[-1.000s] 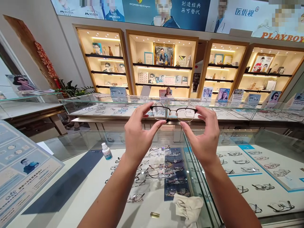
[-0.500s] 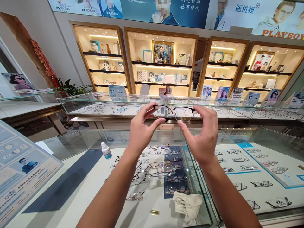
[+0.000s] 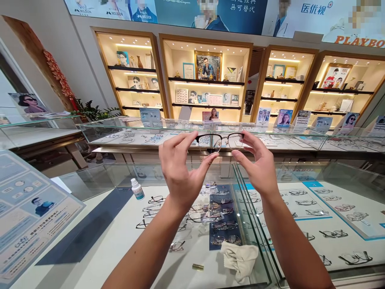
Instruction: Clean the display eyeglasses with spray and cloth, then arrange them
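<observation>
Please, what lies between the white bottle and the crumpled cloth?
Between bottle and cloth, the head view shows eyeglass frames and a dark-blue panel; the left forearm hides some.

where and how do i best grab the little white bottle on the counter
I'd grip the bottle around its labelled body, below the narrower cap, coming from the right, the side the left hand is on. It stands upright with nothing against its sides, so thumb and fingers should close on it easily. That hand is holding the glasses, though, so it would need freeing.
</observation>
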Demonstrator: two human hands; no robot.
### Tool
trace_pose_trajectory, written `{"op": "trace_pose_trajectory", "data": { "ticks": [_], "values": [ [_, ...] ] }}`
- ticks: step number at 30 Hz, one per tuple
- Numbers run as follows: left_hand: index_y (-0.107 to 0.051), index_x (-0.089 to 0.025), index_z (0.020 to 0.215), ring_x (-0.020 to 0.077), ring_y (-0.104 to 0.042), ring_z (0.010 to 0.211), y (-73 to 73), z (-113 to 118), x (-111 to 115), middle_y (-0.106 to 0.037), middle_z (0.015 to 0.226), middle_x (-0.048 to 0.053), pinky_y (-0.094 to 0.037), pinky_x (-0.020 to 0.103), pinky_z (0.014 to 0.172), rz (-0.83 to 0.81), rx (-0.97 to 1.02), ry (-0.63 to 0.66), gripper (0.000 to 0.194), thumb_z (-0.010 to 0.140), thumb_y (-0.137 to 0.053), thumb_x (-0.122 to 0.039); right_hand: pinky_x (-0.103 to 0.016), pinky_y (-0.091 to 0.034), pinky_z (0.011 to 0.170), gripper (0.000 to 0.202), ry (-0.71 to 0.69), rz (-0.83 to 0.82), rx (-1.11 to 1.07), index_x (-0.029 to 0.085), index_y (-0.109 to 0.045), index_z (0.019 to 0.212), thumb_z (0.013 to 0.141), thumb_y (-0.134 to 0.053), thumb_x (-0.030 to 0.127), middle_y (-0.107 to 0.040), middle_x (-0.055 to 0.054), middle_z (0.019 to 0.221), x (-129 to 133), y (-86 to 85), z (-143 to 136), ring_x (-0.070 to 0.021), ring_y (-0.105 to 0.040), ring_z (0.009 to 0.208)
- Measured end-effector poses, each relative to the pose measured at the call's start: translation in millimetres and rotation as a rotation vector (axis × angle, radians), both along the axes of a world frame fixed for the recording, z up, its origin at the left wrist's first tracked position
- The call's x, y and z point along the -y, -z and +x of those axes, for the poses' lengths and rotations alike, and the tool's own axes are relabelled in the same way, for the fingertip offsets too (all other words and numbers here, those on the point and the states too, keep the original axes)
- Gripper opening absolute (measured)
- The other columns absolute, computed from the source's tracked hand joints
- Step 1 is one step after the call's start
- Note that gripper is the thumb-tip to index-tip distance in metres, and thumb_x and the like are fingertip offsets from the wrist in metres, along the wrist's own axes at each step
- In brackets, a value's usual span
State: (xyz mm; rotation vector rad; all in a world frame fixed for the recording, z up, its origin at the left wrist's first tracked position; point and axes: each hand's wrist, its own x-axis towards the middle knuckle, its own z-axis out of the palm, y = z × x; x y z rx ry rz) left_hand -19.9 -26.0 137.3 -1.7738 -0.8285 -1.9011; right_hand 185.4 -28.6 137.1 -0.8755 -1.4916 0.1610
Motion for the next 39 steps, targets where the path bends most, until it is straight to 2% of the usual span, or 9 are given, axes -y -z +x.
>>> {"op": "trace_pose_trajectory", "data": {
  "ticks": [5, 9, 12, 16, 19, 26, 31, 35, 39],
  "values": [
    [-0.063, -0.029, 0.14, 0.0328, -0.063, 0.121, -0.3, 0.9, 2.7, -0.067, 0.126, 0.011, -0.05, 0.054, 0.108, 0.026, 0.002, -0.006, 0.063, 0.083, -0.088, -0.041, -0.056, -0.058, 0.108, 0.058, -0.078, -0.034, -0.045, 0.031, -0.064, 0.143, 0.088, -0.078, 0.044, -0.069, -0.008, 0.142, -5.0, 1.9, 0.8, -0.03, -0.067, 0.129],
    [-0.064, -0.028, 0.139, 0.0322, -0.062, 0.121, -2.6, 2.5, 5.3, -0.067, 0.126, 0.011, -0.051, 0.053, 0.108, -0.007, 0.021, 0.006, 0.062, 0.084, -0.087, -0.041, -0.054, -0.057, 0.108, 0.057, -0.086, -0.04, -0.048, 0.03, -0.063, 0.142, 0.088, -0.077, 0.045, -0.069, -0.009, 0.142, -4.6, 1.7, 0.6, -0.0292, -0.066, 0.129],
    [-0.065, -0.028, 0.137, 0.029, -0.064, 0.117, -4.6, 1.9, 0.1, -0.067, 0.126, 0.011, -0.056, 0.049, 0.102, -0.112, 0.064, 0.066, 0.058, 0.085, -0.085, -0.045, -0.053, -0.057, 0.105, 0.054, -0.008, -0.009, -0.037, 0.03, -0.063, 0.14, 0.089, -0.075, 0.045, -0.069, -0.009, 0.138, -1.7, 1.0, -2.6, -0.0285, -0.066, 0.126],
    [-0.066, -0.027, 0.136, 0.0237, -0.069, 0.108, -2.5, -1.8, -18.4, -0.069, 0.127, 0.01, -0.06, 0.041, 0.09, -0.328, 0.093, 0.239, 0.054, 0.088, -0.082, -0.047, -0.051, -0.057, 0.101, 0.049, 0.202, 0.111, -0.006, 0.028, -0.064, 0.135, 0.089, -0.075, 0.043, -0.068, -0.009, 0.13, 2.1, 1.0, -8.9, -0.0277, -0.065, 0.12],
    [-0.066, -0.028, 0.137, 0.0238, -0.071, 0.109, 0.6, -3.4, -29.1, -0.071, 0.128, 0.011, -0.061, 0.04, 0.09, -0.4, 0.095, 0.324, 0.054, 0.089, -0.082, -0.046, -0.051, -0.057, 0.098, 0.047, 0.289, 0.145, 0.051, 0.028, -0.063, 0.135, 0.091, -0.073, 0.042, -0.066, -0.009, 0.127, 3.6, 1.4, -12.1, -0.028, -0.065, 0.117],
    [-0.065, -0.025, 0.135, 0.0251, -0.071, 0.113, 2.3, -0.3, -28.8, -0.072, 0.129, 0.012, -0.061, 0.043, 0.095, -0.359, 0.136, 0.258, 0.061, 0.084, -0.085, -0.049, -0.054, -0.055, 0.105, 0.047, 0.312, 0.205, 0.117, 0.028, -0.061, 0.137, 0.093, -0.072, 0.037, -0.065, -0.01, 0.13, 11.7, -0.8, -17.9, -0.0305, -0.063, 0.123],
    [-0.062, -0.024, 0.138, 0.0268, -0.069, 0.12, 3.4, -1.3, -30.6, -0.069, 0.133, 0.013, -0.06, 0.044, 0.097, -0.222, 0.122, 0.173, 0.062, 0.086, -0.083, -0.05, -0.053, -0.056, 0.106, 0.05, 0.181, 0.147, -0.022, 0.029, -0.061, 0.141, 0.094, -0.069, 0.044, -0.066, -0.01, 0.139, 5.8, 0.9, -13.2, -0.0291, -0.065, 0.126],
    [-0.062, -0.023, 0.137, 0.0268, -0.068, 0.12, 3.4, -1.2, -30.0, -0.07, 0.131, 0.013, -0.061, 0.044, 0.095, -0.135, 0.092, 0.111, 0.06, 0.087, -0.083, -0.05, -0.051, -0.059, 0.103, 0.043, 0.039, 0.069, -0.183, 0.024, -0.071, 0.131, 0.096, -0.068, 0.05, -0.072, -0.012, 0.136, -5.4, 4.6, -6.9, -0.028, -0.069, 0.123],
    [-0.063, -0.023, 0.137, 0.0262, -0.068, 0.119, 3.8, -0.9, -30.9, -0.071, 0.13, 0.012, -0.061, 0.043, 0.094, -0.089, 0.082, 0.108, 0.059, 0.089, -0.081, -0.05, -0.051, -0.059, 0.105, 0.043, -0.023, 0.006, -0.261, 0.023, -0.075, 0.126, 0.095, -0.072, 0.051, -0.075, -0.011, 0.133, -5.4, 3.9, -7.0, -0.0275, -0.072, 0.12]
  ]
}}
